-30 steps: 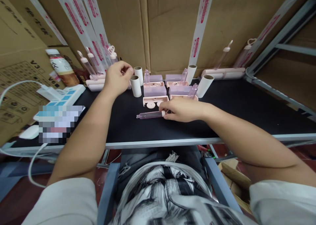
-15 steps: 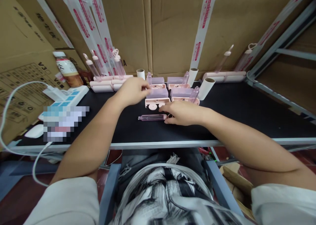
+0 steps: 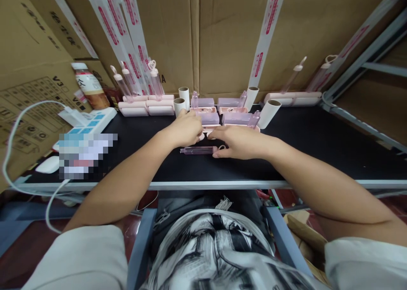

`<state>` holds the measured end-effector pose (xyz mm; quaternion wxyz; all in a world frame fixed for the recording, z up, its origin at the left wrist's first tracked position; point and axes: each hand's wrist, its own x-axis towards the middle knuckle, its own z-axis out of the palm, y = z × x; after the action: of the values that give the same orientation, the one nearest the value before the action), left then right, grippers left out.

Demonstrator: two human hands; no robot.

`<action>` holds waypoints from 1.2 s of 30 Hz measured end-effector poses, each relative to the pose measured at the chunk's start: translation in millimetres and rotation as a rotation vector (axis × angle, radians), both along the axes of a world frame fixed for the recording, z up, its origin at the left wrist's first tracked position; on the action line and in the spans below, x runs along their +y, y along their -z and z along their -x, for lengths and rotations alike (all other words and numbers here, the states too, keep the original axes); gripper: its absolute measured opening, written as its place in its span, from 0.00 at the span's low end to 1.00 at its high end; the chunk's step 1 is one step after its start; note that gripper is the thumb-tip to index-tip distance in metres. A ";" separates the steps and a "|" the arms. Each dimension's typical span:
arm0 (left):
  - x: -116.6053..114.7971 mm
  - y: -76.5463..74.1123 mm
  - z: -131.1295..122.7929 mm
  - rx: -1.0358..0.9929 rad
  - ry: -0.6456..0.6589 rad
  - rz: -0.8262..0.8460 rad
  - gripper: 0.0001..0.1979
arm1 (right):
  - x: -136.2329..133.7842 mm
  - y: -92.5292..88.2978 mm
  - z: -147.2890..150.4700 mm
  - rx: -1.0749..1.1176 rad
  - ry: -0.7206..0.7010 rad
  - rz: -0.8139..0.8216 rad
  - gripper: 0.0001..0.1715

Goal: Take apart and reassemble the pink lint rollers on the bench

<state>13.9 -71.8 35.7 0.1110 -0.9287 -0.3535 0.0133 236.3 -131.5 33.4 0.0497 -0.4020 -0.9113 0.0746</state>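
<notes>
My left hand (image 3: 187,129) has its fingers curled together on a small pale pink disc (image 3: 202,136), of which only a sliver shows. Close by, my right hand (image 3: 243,142) has thumb and forefinger apart. Its fingertips rest by another pink disc, mostly covered, and its thumb lies beside a heart-shaped loop. That loop ends a clear purplish tube (image 3: 199,150) lying flat on the black table. Behind the hands are purple translucent covers (image 3: 210,118) and open pink trays (image 3: 233,110), partly hidden by my fingers.
White cardboard tubes (image 3: 269,114) stand around the trays. Closed pink cases (image 3: 292,98) with upright clear tubes stand back right, and similar cases (image 3: 133,105) back left. At left are a power strip (image 3: 92,122), a bottle (image 3: 90,86) and a white cable. Cardboard (image 3: 229,40) walls the back.
My left hand has come down and toward me from the purple covers onto the pink disc, uncovering a white tube behind it. My right hand has hardly moved. The view has shifted slightly.
</notes>
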 end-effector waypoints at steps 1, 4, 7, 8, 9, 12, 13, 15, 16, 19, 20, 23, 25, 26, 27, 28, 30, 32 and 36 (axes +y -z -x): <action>-1.1 -0.8 -0.3 0.008 0.004 0.007 0.10 | -0.1 -0.6 -0.6 0.013 0.001 -0.005 0.25; -5.3 -3.3 -1.8 0.015 0.011 0.027 0.13 | 0.4 -1.9 -2.5 0.067 0.037 -0.067 0.24; -7.8 -4.6 -2.8 -0.009 0.022 0.054 0.14 | 2.8 -2.2 -3.6 0.186 0.092 -0.144 0.18; -7.9 -4.9 -2.9 -0.020 0.026 0.068 0.13 | 4.0 -2.0 -3.7 0.240 0.103 -0.161 0.16; -7.7 -5.1 -2.9 -0.028 0.029 0.084 0.13 | 5.3 -1.7 -3.8 0.293 0.109 -0.175 0.15; -6.3 -6.4 -2.6 -0.011 0.030 0.138 0.12 | 8.9 -0.3 -4.2 0.412 0.116 -0.214 0.12; -6.0 -7.0 -2.6 0.004 0.027 0.154 0.12 | 9.8 0.1 -4.6 0.430 0.118 -0.217 0.12; -5.7 -8.3 -2.6 0.021 0.020 0.174 0.12 | 10.7 0.3 -5.3 0.433 0.119 -0.196 0.13; -5.8 -8.8 -2.7 0.020 0.019 0.178 0.11 | 10.8 0.2 -5.6 0.426 0.118 -0.177 0.13; -6.2 -8.8 -3.1 0.008 0.021 0.191 0.10 | 10.1 -0.5 -5.6 0.413 0.110 -0.137 0.13; -6.3 -8.2 -3.1 0.003 0.022 0.200 0.09 | 9.7 -0.6 -5.3 0.419 0.107 -0.134 0.12; -5.3 -6.0 -2.5 -0.013 0.033 0.205 0.09 | 8.8 -0.4 -4.0 0.440 0.102 -0.128 0.11; -3.6 -6.0 -0.8 -0.033 0.051 0.198 0.09 | 8.6 0.5 -3.4 0.441 0.109 -0.114 0.10; -2.3 -6.8 0.6 -0.061 0.060 0.202 0.09 | 8.8 1.2 -3.2 0.442 0.114 -0.105 0.09; -0.8 -8.1 2.2 -0.111 0.067 0.218 0.08 | 9.1 2.0 -3.1 0.446 0.117 -0.097 0.09; 0.8 -9.8 4.0 -0.188 0.071 0.246 0.07 | 9.6 3.0 -2.9 0.456 0.112 -0.097 0.09; 3.8 -13.5 7.4 -0.411 0.077 0.355 0.07 | 11.1 5.6 -2.2 0.499 0.074 -0.135 0.09; 5.9 -15.6 8.8 -0.678 0.092 0.514 0.11 | 13.1 8.3 -1.2 0.565 0.010 -0.211 0.13; 6.5 -12.2 4.1 -1.070 0.160 0.763 0.24 | 17.3 11.2 0.4 0.710 -0.055 -0.351 0.10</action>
<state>9.8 -65.4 47.8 -0.4158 -0.8049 -0.2605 -0.3338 235.9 -114.2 22.2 0.4276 -0.3121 -0.8467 0.0534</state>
